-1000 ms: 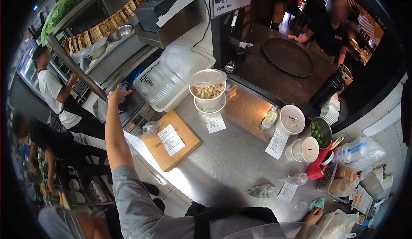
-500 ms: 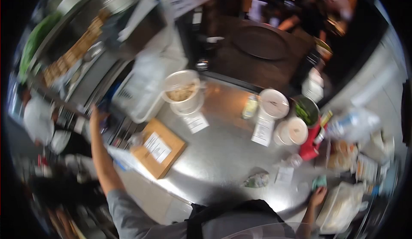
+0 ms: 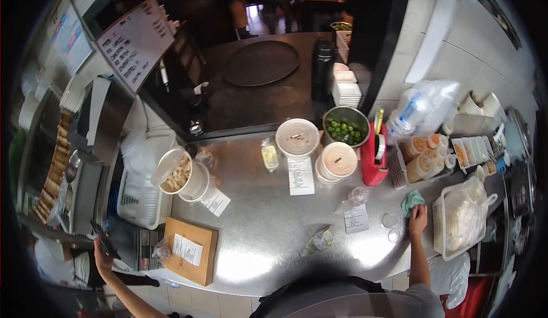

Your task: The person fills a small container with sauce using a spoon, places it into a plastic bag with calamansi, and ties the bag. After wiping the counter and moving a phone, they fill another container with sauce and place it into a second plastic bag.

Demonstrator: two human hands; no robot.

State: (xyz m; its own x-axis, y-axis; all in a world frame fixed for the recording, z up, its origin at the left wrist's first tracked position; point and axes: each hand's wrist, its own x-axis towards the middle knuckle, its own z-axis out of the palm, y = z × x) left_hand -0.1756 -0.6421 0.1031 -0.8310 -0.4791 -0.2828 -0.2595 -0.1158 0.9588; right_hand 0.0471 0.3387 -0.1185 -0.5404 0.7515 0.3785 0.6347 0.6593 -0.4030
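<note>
My left hand [image 3: 103, 258] is out at the far left, past the steel counter [image 3: 268, 226], shut on a dark flat phone-like device [image 3: 104, 240]. My right hand [image 3: 418, 218] rests on the counter's right side, fingers on a crumpled teal cloth [image 3: 411, 201]. Between the hands lie a brown cardboard box [image 3: 191, 251] with a white slip, a small plastic bag [image 3: 319, 239] and a receipt [image 3: 356, 219]. A tub of food [image 3: 180, 175] with a tilted lid stands at the left; two lidded white tubs [image 3: 298, 137] [image 3: 338, 160] stand at the middle back.
A steel bowl of limes [image 3: 346, 128], a red tape dispenser [image 3: 374, 161], small sauce cups [image 3: 425, 152] and a white basket of bagged food [image 3: 462, 221] fill the right side. A white rack [image 3: 140, 195] sits left. A dark pass counter with a round tray [image 3: 260, 62] lies beyond.
The view has swung right and down. My left hand dropped from the raised shelf area to the lower left and now holds the dark device. My right hand stays by the teal cloth.
</note>
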